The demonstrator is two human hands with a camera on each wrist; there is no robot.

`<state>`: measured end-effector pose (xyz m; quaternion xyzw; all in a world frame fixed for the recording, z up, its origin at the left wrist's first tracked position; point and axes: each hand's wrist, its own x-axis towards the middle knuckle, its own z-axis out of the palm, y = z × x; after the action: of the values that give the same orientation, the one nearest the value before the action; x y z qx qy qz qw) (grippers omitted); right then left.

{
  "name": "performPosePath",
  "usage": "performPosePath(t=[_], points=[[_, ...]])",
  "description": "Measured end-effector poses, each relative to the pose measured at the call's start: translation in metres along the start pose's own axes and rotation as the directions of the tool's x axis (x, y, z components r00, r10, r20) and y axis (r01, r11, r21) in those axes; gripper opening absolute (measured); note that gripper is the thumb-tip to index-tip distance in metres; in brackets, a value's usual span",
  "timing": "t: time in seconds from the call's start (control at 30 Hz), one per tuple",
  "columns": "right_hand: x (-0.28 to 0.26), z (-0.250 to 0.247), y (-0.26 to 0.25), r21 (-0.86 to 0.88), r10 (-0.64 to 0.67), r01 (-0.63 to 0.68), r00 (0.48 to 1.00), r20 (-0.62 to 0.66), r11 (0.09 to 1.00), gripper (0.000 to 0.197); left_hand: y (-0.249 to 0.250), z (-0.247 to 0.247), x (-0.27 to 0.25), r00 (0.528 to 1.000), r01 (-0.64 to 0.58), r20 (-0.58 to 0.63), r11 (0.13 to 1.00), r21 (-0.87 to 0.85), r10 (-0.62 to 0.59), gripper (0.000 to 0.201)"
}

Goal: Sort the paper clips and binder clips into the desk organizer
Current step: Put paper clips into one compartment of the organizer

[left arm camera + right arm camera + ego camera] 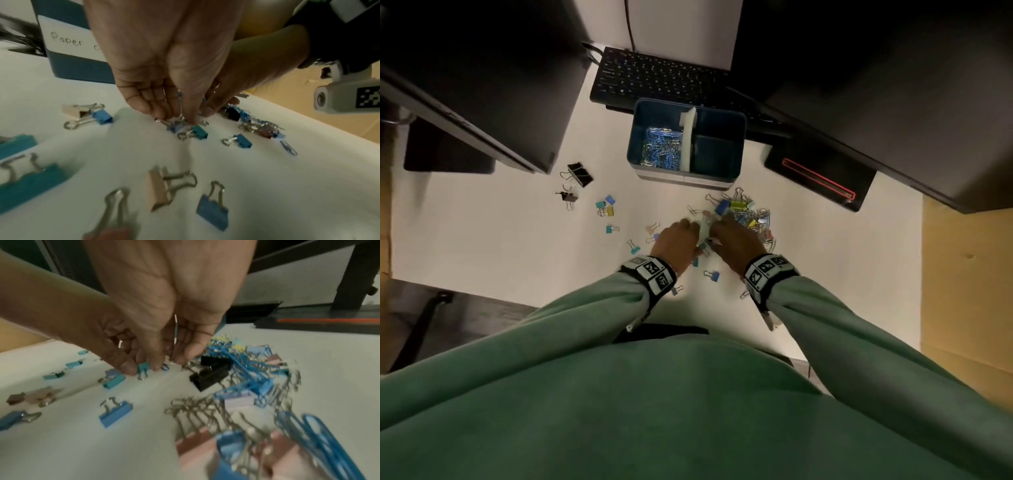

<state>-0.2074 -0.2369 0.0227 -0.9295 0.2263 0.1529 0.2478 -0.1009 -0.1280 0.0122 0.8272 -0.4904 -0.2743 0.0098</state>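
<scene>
My left hand [681, 234] and right hand [732, 233] meet fingertip to fingertip at the near left edge of a mixed pile of clips [751, 217]. In the left wrist view the left hand [174, 113] has its fingers curled down, with paper clip wires [180, 105] held between them, just above a teal binder clip [200, 132]. The right hand [170, 356] also curls down on a thin paper clip wire [175, 331]. The blue desk organizer [681, 178] stands behind, with paper clips [661, 147] in its left compartment; its right compartment looks dark and bare.
Loose binder clips lie scattered left of my hands [606, 205], with two black ones [580, 174] farther left. A keyboard [661, 77] sits behind the organizer. A black base with a red line [822, 178] stands at the right, and dark monitors overhang both sides.
</scene>
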Motion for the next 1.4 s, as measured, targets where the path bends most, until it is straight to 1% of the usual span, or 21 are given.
performPosePath(t=[0.1, 0.17, 0.23, 0.27, 0.33, 0.4, 0.47, 0.53, 0.57, 0.63, 0.7, 0.77, 0.83, 0.9, 1.0, 1.07, 1.13, 1.2, 1.3, 1.37, 1.4], points=[[-0.002, 0.005, 0.006, 0.078, 0.026, -0.025, 1.000, -0.017, 0.997, 0.015, -0.009, 0.005, -0.005, 0.999, -0.042, -0.032, 0.999, 0.011, 0.042, 0.019], [-0.004, 0.004, 0.010, 0.253, 0.042, -0.042, 0.999, 0.007, 0.967, 0.014, -0.019, 0.004, -0.009, 0.998, -0.066, -0.006, 0.998, -0.012, 0.066, 0.011], [-0.008, -0.001, 0.014, 0.454, 0.079, -0.084, 0.996, 0.028, 0.887, 0.014, -0.032, 0.000, -0.012, 0.996, -0.080, 0.025, 0.995, -0.067, 0.081, 0.003], [-0.011, -0.005, 0.017, 0.528, 0.104, -0.111, 0.994, 0.043, 0.842, 0.016, -0.039, -0.003, -0.014, 0.996, -0.081, 0.033, 0.993, -0.089, 0.084, 0.003], [-0.016, -0.012, 0.029, 0.599, 0.183, -0.163, 0.983, 0.028, 0.784, 0.021, -0.051, -0.008, -0.015, 0.996, -0.087, 0.028, 0.989, -0.119, 0.090, 0.007], [-0.017, -0.018, 0.047, 0.547, 0.275, -0.184, 0.957, -0.088, 0.816, 0.022, -0.056, -0.013, -0.011, 0.998, -0.068, -0.023, 0.985, -0.159, 0.066, 0.018], [-0.015, -0.025, 0.062, 0.425, 0.321, -0.228, 0.933, -0.162, 0.876, 0.019, -0.050, -0.020, -0.001, 0.993, -0.070, -0.101, 0.983, -0.171, 0.053, 0.035], [-0.012, -0.029, 0.069, 0.219, 0.307, -0.269, 0.938, -0.159, 0.938, 0.019, -0.041, -0.024, 0.014, 0.982, -0.112, -0.163, 0.987, -0.116, 0.092, 0.046], [-0.011, -0.030, 0.069, 0.121, 0.289, -0.272, 0.944, -0.162, 0.955, 0.021, -0.037, -0.024, 0.021, 0.979, -0.123, -0.174, 0.989, -0.087, 0.106, 0.047], [-0.009, -0.032, 0.059, 0.010, 0.228, -0.231, 0.953, -0.198, 0.973, 0.028, -0.029, -0.022, 0.032, 0.981, -0.105, -0.171, 0.993, -0.060, 0.094, 0.040], [-0.007, -0.027, 0.040, -0.024, 0.106, -0.113, 0.973, -0.203, 0.993, 0.035, -0.023, -0.020, 0.036, 0.986, -0.059, -0.158, 0.997, -0.041, 0.052, 0.022], [-0.004, -0.017, 0.021, -0.062, -0.024, 0.017, 0.994, -0.109, 0.998, 0.038, -0.021, -0.018, 0.035, 0.989, -0.043, -0.144, 0.999, -0.015, 0.041, 0.014], [0.000, -0.005, 0.013, -0.091, -0.090, 0.089, 0.996, -0.003, 0.992, 0.044, -0.023, -0.016, 0.031, 0.991, -0.039, -0.129, 0.999, -0.011, 0.037, 0.012], [0.004, 0.004, 0.013, -0.091, -0.078, 0.081, 0.997, 0.029, 0.993, 0.042, -0.027, -0.013, 0.026, 0.992, -0.036, -0.119, 0.999, -0.020, 0.033, 0.013], [0.009, 0.009, 0.020, -0.139, -0.085, 0.093, 0.994, 0.068, 0.986, 0.024, -0.030, -0.011, 0.016, 0.996, -0.028, -0.084, 0.999, -0.042, 0.024, 0.014], [0.010, 0.010, 0.024, -0.166, -0.093, 0.110, 0.990, 0.105, 0.980, 0.022, -0.033, -0.006, 0.011, 0.996, -0.031, -0.085, 0.998, -0.059, 0.026, 0.015], [0.009, 0.009, 0.027, -0.151, -0.063, 0.077, 0.994, 0.093, 0.986, 0.022, -0.035, -0.005, 0.007, 0.997, -0.042, -0.061, 0.997, -0.071, 0.038, 0.017], [0.006, 0.005, 0.028, -0.077, -0.028, 0.032, 0.999, 0.045, 0.997, 0.021, -0.033, -0.003, 0.004, 0.997, -0.063, -0.047, 0.994, -0.084, 0.059, 0.018], [0.001, 0.001, 0.031, -0.009, 0.012, -0.013, 0.997, -0.070, 1.000, 0.027, -0.027, 0.000, 0.003, 0.990, -0.131, -0.068, 0.982, -0.140, 0.122, 0.015], [-0.001, 0.003, 0.032, 0.013, 0.029, -0.028, 0.998, -0.056, 1.000, 0.040, -0.019, 0.002, 0.005, 0.983, -0.174, -0.091, 0.974, -0.145, 0.162, 0.014], [-0.001, 0.006, 0.032, 0.008, 0.037, -0.037, 0.999, -0.033, 0.999, 0.044, -0.014, 0.004, 0.007, 0.979, -0.191, -0.096, 0.974, -0.123, 0.180, 0.017]])
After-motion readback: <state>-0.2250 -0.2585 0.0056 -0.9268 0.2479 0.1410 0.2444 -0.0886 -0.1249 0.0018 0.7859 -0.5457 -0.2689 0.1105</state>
